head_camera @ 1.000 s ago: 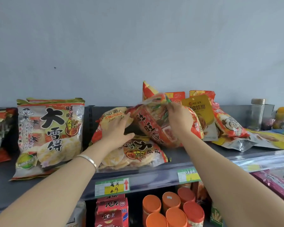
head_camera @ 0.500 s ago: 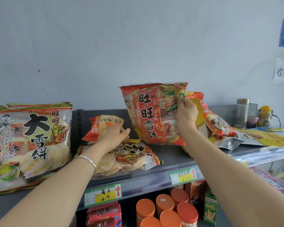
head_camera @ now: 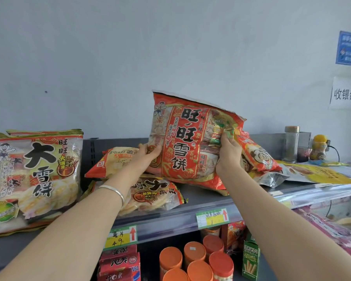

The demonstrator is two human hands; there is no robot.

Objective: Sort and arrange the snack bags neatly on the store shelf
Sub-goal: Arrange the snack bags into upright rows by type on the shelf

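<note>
- The red snack bag (head_camera: 182, 142) is up over the top shelf (head_camera: 203, 201), nearly upright and tilted, front facing me. Its lower right corner is down at the shelf board, but I cannot tell whether it rests there.
- My left hand (head_camera: 148, 157) grips its lower left edge, fingers curled over the front.
- My right hand (head_camera: 229, 155) pinches the crinkled right edge.
- My left forearm covers part of the flat bag (head_camera: 156, 195) lying below. The orange bag (head_camera: 111, 161) behind is half hidden by my hand.
- The cartoon-face bag (head_camera: 257, 157) pokes out on the right, mostly covered.
- The tall upright bags (head_camera: 37, 175) stand well apart at the left, with the rear ones barely showing.
- The orange lids (head_camera: 193, 258) on the lower shelf are cut off by the frame's bottom edge.
</note>
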